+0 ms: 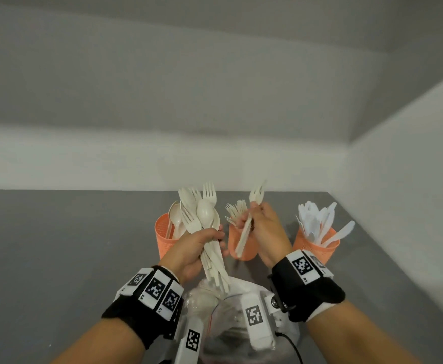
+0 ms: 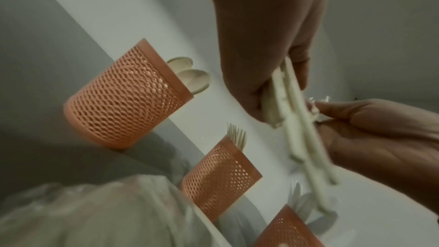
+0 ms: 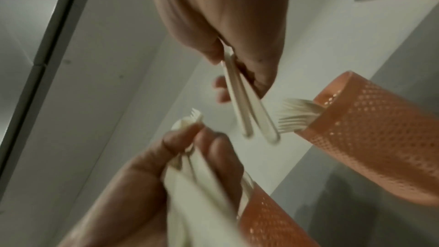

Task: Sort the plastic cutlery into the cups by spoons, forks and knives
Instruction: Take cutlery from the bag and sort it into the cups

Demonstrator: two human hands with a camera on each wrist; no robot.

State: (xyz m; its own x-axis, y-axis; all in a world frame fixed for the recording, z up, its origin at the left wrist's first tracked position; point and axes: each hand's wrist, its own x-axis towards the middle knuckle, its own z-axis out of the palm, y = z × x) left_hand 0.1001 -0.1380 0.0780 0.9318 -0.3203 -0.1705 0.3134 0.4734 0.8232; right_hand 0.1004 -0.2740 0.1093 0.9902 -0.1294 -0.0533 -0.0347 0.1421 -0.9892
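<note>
Above the fork cup (image 1: 242, 243), both hands grip cutlery.

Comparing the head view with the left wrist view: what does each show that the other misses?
Only the head view shows the knife cup with its white knives and the fork heads in the right hand. Only the left wrist view shows the spoon cup mesh close up. Both show the left hand gripping a mixed bundle and the fork cup.
</note>
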